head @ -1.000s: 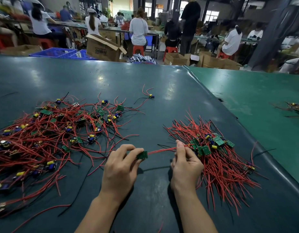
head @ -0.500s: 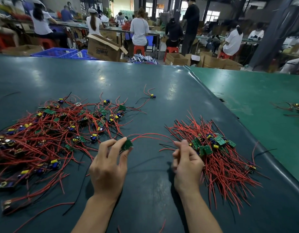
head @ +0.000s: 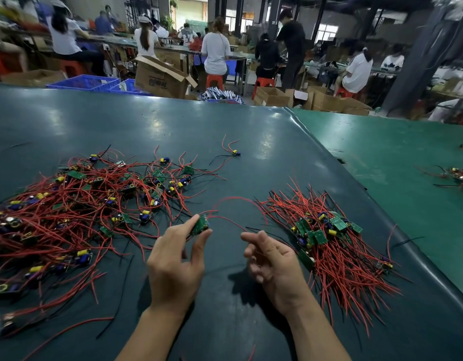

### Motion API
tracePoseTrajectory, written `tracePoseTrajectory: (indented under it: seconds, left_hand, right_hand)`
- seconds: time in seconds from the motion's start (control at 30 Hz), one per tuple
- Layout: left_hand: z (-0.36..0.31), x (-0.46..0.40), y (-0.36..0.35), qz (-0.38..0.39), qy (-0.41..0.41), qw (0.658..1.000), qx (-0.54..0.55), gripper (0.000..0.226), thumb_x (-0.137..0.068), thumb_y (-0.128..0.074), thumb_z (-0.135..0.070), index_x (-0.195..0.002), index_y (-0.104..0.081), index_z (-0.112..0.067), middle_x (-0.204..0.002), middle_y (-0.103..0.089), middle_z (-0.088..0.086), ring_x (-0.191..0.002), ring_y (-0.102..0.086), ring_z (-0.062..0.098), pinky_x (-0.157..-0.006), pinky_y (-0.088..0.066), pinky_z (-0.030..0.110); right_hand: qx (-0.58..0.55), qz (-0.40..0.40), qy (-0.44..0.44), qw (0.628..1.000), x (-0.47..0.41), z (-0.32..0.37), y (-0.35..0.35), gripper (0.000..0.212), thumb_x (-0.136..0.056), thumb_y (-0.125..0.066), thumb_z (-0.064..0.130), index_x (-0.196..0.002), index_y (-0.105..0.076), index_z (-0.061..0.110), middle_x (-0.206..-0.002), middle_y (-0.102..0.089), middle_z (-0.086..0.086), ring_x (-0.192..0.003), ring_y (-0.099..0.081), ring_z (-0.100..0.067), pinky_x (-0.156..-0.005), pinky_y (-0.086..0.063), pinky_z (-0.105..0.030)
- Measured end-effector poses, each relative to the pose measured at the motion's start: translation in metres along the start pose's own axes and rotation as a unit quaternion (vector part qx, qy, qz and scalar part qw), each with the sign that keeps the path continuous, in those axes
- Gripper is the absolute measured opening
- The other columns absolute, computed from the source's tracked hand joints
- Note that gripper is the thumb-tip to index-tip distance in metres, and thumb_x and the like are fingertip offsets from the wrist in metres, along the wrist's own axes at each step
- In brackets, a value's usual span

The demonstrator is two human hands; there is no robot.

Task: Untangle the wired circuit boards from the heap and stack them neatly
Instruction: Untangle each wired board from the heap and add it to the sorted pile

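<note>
The dark green tabletop (head: 225, 142) fills most of what I can see, with a brighter green surface (head: 394, 157) butting up on its right. Spread wide across the left half is the tangled heap (head: 77, 212) of red-wired circuit boards, wires looping every way. Right of centre lies the sorted stack (head: 329, 243), its boards bunched together and its red wires fanning outward. A lone stray board (head: 235, 152) sits apart, beyond the heap. Between heap and stack are the person's 2 hands. The left hand (head: 173, 261) pinches 1 small green circuit board (head: 200, 224) between thumb and fingertips, raised just off the tabletop; its red wires (head: 233, 201) arc over toward the stack. The right hand (head: 270, 259) is turned palm up with fingers loosely curled, gripping nothing that I can make out, just beside the stack's near edge.
</note>
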State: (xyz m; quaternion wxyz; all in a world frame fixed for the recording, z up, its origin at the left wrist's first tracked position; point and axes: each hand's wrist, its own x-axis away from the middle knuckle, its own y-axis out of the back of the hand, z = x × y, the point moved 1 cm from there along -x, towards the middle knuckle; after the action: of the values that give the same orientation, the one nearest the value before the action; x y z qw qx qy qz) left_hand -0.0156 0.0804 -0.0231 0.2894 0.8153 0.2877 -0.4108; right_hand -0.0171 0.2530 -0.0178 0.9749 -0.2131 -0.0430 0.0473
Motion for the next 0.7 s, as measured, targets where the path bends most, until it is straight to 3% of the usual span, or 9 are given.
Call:
tracePoseTrajectory:
  seconds: [0.1, 0.17, 0.27, 0.33, 0.43, 0.5, 0.53, 0.63, 0.7]
  left_hand:
    - [-0.017, -0.017, -0.001, -0.022, 0.180, 0.970, 0.161, 0.034, -0.095, -0.056, -0.045, -0.097, -0.071, -0.015, -0.079, -0.071, -0.006, -0.058, -0.060, 0.013, -0.060, -0.051, 0.026]
    - [-0.025, -0.028, -0.009, -0.007, 0.309, 0.911, 0.273, 0.028, -0.098, -0.054, -0.039, -0.091, -0.068, -0.017, -0.078, -0.074, -0.002, -0.055, -0.059, 0.008, -0.057, -0.049, 0.019]
    - [-0.033, -0.035, -0.019, 0.064, 0.462, 0.788, 0.402, 0.021, -0.104, -0.042, -0.027, -0.096, -0.053, -0.011, -0.086, -0.076, 0.008, -0.064, -0.066, 0.013, -0.064, -0.049, 0.027]
    - [-0.033, -0.033, -0.025, 0.104, 0.514, 0.723, 0.449, 0.016, -0.104, -0.037, -0.026, -0.101, -0.046, -0.014, -0.096, -0.076, 0.011, -0.080, -0.070, 0.016, -0.073, -0.045, 0.034]
    - [-0.035, -0.022, -0.030, 0.121, 0.547, 0.679, 0.474, 0.012, -0.102, -0.039, -0.021, -0.099, -0.046, -0.013, -0.106, -0.074, 0.013, -0.093, -0.068, 0.027, -0.078, -0.045, 0.041]
    - [-0.038, -0.010, -0.032, 0.115, 0.559, 0.669, 0.477, 0.009, -0.101, -0.045, -0.015, -0.097, -0.050, -0.010, -0.106, -0.074, 0.012, -0.086, -0.069, 0.028, -0.066, -0.050, 0.038]
    - [-0.038, -0.003, -0.031, 0.111, 0.550, 0.689, 0.459, 0.007, -0.099, -0.049, -0.012, -0.095, -0.053, -0.008, -0.102, -0.075, 0.009, -0.080, -0.069, 0.024, -0.062, -0.050, 0.036]
    - [-0.032, 0.008, -0.030, 0.106, 0.473, 0.808, 0.336, 0.011, -0.088, -0.065, -0.001, -0.079, -0.063, -0.008, -0.074, -0.070, -0.003, -0.066, -0.060, 0.009, -0.065, -0.048, 0.024]
    - [-0.030, 0.008, -0.029, 0.119, 0.442, 0.834, 0.309, 0.016, -0.085, -0.068, 0.000, -0.072, -0.064, -0.008, -0.063, -0.062, -0.004, -0.059, -0.054, 0.008, -0.059, -0.045, 0.018]
  right_hand:
    - [-0.025, 0.046, -0.024, 0.998, 0.000, 0.001, -0.002, 0.031, -0.073, -0.070, 0.033, -0.091, -0.079, 0.010, -0.076, -0.069, -0.007, -0.049, -0.055, -0.011, -0.037, -0.035, -0.017]
    - [-0.024, 0.038, -0.026, 0.999, -0.001, 0.000, -0.003, 0.029, -0.073, -0.071, 0.028, -0.094, -0.079, 0.010, -0.082, -0.071, -0.008, -0.053, -0.057, -0.012, -0.038, -0.036, -0.017]
    - [-0.013, 0.002, -0.020, 1.000, -0.003, -0.002, -0.006, 0.022, -0.075, -0.071, 0.017, -0.095, -0.078, 0.009, -0.087, -0.072, -0.010, -0.056, -0.058, -0.012, -0.038, -0.037, -0.019]
    - [0.010, -0.023, -0.004, 1.000, -0.004, -0.004, -0.007, 0.016, -0.078, -0.070, 0.007, -0.093, -0.076, 0.008, -0.088, -0.072, -0.013, -0.054, -0.058, -0.013, -0.037, -0.038, -0.020]
    - [0.084, -0.026, 0.009, 0.996, -0.002, -0.007, -0.010, 0.022, -0.079, -0.074, 0.012, -0.101, -0.075, 0.013, -0.089, -0.073, -0.012, -0.051, -0.057, -0.013, -0.038, -0.039, -0.020]
    - [0.085, -0.025, 0.014, 0.996, -0.001, -0.007, -0.012, 0.028, -0.074, -0.074, 0.022, -0.100, -0.077, 0.015, -0.080, -0.070, -0.012, -0.048, -0.055, -0.012, -0.037, -0.038, -0.019]
    - [0.061, -0.033, 0.021, 0.997, -0.001, -0.006, -0.012, 0.025, -0.074, -0.072, 0.022, -0.096, -0.078, 0.012, -0.077, -0.069, -0.014, -0.047, -0.054, -0.013, -0.037, -0.037, -0.019]
    - [-0.025, -0.080, 0.021, 0.996, -0.004, -0.003, -0.010, 0.017, -0.074, -0.070, 0.015, -0.084, -0.076, 0.003, -0.067, -0.065, -0.016, -0.045, -0.054, -0.014, -0.037, -0.037, -0.018]
    - [-0.059, -0.099, 0.013, 0.993, -0.005, -0.002, -0.008, 0.019, -0.072, -0.070, 0.012, -0.087, -0.072, 0.000, -0.065, -0.064, -0.014, -0.045, -0.055, -0.014, -0.037, -0.038, -0.018]
